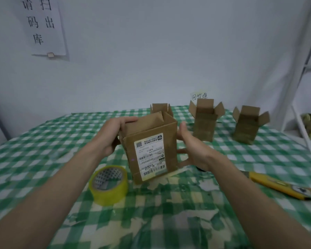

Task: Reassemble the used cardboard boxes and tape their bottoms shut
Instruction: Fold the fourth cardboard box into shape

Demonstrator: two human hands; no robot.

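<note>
Left hand (109,135) grips the box (149,150) at its top left edge, right hand (192,148) spread flat beside its right wall, box upright on desk (43,141); likely squaring step: press walls evenly, tape (108,185) just beside.

Left hand (111,135) grips labelled box (149,148) at its top edge, right hand (192,150) open beside it; tape roll (109,185) and knife (280,185) on worktop (43,141).
</note>
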